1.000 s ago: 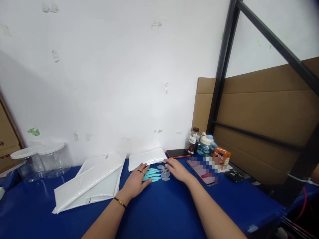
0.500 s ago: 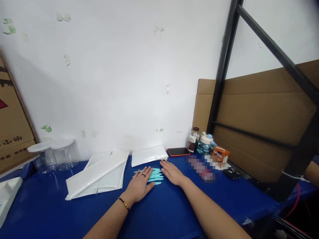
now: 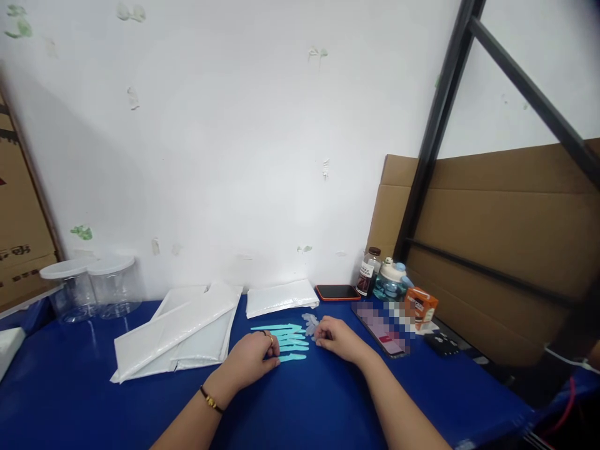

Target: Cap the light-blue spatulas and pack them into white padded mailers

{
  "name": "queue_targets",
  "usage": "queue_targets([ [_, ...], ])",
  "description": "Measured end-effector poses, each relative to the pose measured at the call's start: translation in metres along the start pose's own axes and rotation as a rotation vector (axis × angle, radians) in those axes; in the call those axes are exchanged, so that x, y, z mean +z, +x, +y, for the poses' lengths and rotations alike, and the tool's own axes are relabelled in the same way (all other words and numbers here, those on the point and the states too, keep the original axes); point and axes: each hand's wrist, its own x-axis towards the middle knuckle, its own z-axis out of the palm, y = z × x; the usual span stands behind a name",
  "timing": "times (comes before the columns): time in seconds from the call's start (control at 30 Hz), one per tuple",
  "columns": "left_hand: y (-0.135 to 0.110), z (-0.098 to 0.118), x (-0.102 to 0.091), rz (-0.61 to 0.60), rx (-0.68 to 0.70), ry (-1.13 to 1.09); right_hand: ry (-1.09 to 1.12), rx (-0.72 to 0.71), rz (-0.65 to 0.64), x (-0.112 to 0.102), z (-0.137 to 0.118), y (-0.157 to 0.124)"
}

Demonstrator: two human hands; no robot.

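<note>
Several slim turquoise eyebrow razors [image 3: 293, 343] lie side by side on the blue table, their left ends partly covered by my left hand [image 3: 253, 357]. That hand has its fingers curled and its thumb against the end of the nearest razor; whether it grips one is hidden. Just right of the razors is a small heap of translucent plastic pieces [image 3: 310, 324], which look like blade caps. My right hand [image 3: 341, 340] rests at the heap's right edge, fingers bent together and thumb tucked in. What its fingertips hold, if anything, cannot be made out.
White padded mailers [image 3: 187, 331] lie at left, with another stack [image 3: 281, 299] behind the razors. Two clear jars [image 3: 115, 290] stand far left. At right are an orange-edged phone [image 3: 338, 292], another phone [image 3: 382, 331], a brown-capped bottle [image 3: 368, 275], a water bottle [image 3: 390, 284] and an orange box [image 3: 419, 307].
Both hands lay flat with fingers stretched; now their fingers are curled. My left hand has drawn back left, and my right hand has shifted right, uncovering the razors and the translucent pieces.
</note>
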Motion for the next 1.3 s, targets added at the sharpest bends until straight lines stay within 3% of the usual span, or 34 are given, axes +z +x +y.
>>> queue_targets([
  [0.2, 0.003, -0.005, 0.008, -0.009, -0.079, -0.041, 0.096, 0.011, -0.059, -0.004, -0.008, -0.001],
  [0.47, 0.007, -0.004, 0.009, -0.017, -0.140, -0.031, 0.388, 0.113, -0.284, 0.004, -0.018, -0.002],
  [0.8, 0.008, 0.002, 0.013, -0.012, -0.108, -0.074, 0.347, 0.036, -0.251, 0.016, -0.031, 0.001],
  [0.9, 0.007, 0.008, 0.013, -0.074, -0.112, -0.097, 0.339, 0.026, -0.293, 0.015, -0.032, 0.000],
  [1.0, 0.006, 0.009, 0.011, -0.107, -0.123, -0.123, 0.294, 0.037, -0.163, 0.002, -0.022, -0.003],
  [1.1, 0.007, 0.005, 0.009, -0.009, -0.119, -0.064, 0.125, 0.047, 0.078, -0.017, -0.009, -0.005],
  [1.2, 0.010, -0.001, 0.008, 0.042, -0.116, 0.032, -0.012, 0.057, 0.098, -0.025, -0.004, -0.005],
  [1.3, 0.012, -0.004, 0.009, 0.014, -0.110, 0.088, -0.095, 0.118, 0.102, -0.018, -0.004, -0.001],
])
